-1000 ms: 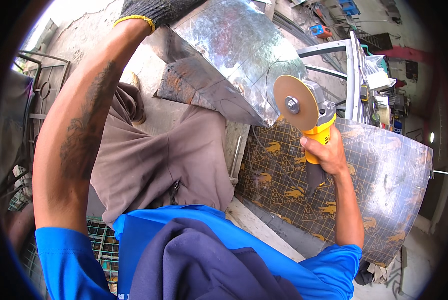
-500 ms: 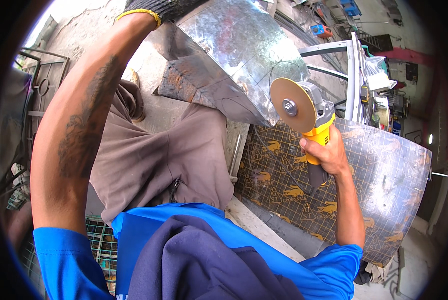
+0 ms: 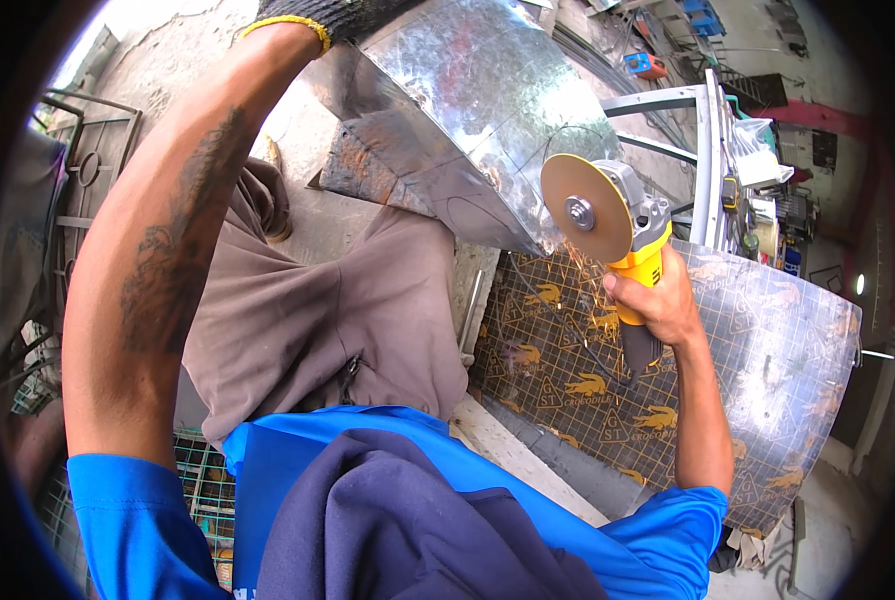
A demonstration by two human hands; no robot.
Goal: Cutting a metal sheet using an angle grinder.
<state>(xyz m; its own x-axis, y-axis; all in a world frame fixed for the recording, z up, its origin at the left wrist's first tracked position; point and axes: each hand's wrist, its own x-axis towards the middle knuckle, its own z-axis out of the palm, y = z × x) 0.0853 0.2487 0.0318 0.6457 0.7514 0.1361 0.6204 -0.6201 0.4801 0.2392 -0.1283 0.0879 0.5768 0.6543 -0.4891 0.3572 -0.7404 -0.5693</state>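
Observation:
My bare right hand [image 3: 661,295] is wrapped around the yellow and grey body of an angle grinder [image 3: 650,250]. Its brown disc [image 3: 593,213] stands beside the lower corner of a shiny sheet-metal piece [image 3: 498,95], and orange sparks drop just below the disc. Whether the disc's edge touches the metal is hard to make out. At the upper edge my left hand [image 3: 323,17], in a black knit glove with a yellow cuff, lies by the far end of that metal piece. Its fingers are mostly cut off by the frame.
A dark patterned sheet [image 3: 618,370] with a gold grid lies at the right, under the grinder. Behind it rises a pale metal frame [image 3: 708,150]. My trousered legs [image 3: 368,290] are beside the metal piece. A barred metal frame [image 3: 88,170] stands at the left.
Sparks now fly beneath the disc where none showed before. My right hand and the grinder have shifted very slightly to the right; the left arm also moved a touch right.

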